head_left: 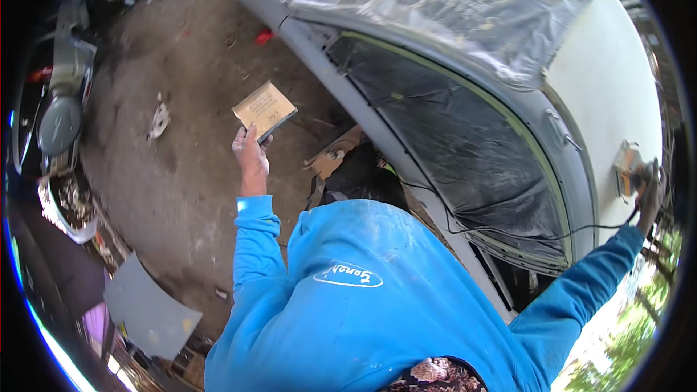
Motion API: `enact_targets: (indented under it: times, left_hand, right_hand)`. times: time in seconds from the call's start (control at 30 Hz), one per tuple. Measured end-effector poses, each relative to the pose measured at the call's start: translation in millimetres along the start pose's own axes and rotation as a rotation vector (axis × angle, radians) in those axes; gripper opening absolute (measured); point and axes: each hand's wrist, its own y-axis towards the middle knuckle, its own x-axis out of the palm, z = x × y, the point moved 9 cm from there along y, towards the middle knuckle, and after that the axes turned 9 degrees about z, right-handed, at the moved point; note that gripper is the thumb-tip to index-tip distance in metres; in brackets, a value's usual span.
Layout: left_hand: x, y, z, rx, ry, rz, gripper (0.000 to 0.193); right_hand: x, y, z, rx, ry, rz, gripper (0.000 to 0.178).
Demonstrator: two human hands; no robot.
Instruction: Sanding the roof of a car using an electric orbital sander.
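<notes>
In front of me on the left, my left hand (251, 156) grips a tan, printed piece of sandpaper (266, 107) by its near corner, with a dark edge showing beneath it. The sandpaper is held above the floor, apart from the car. Far to the right, my right hand (648, 187) is wrapped round an orange-and-grey electric sander (626, 168). Its pad side faces the pale roof panel (608, 87) of the car; whether they touch I cannot tell. A black cord (537, 237) runs from the sander across the car's side.
Plastic sheeting (450, 14) covers the car's windscreen, and dark film (450, 131) fills the door opening. A loose grey panel (151, 306) leans at lower left. Car parts (62, 123) line the left side. A white scrap (159, 117) lies on the dirt floor (189, 196).
</notes>
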Motion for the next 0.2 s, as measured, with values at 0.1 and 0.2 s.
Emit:
enact_targets:
  times: [0.1,0.2]
  left_hand:
    - [-84.5,3.8,-42.4,-0.063,0.023,0.128,0.024]
    - [-159.7,6.5,-92.2,-0.200,-0.027,0.335,0.026]
  right_hand:
    - [-1.4,-19.8,-5.5,0.043,0.069,-0.078,0.069]
    - [-1.8,-47.4,-41.2,-0.026,0.212,0.009,0.063]
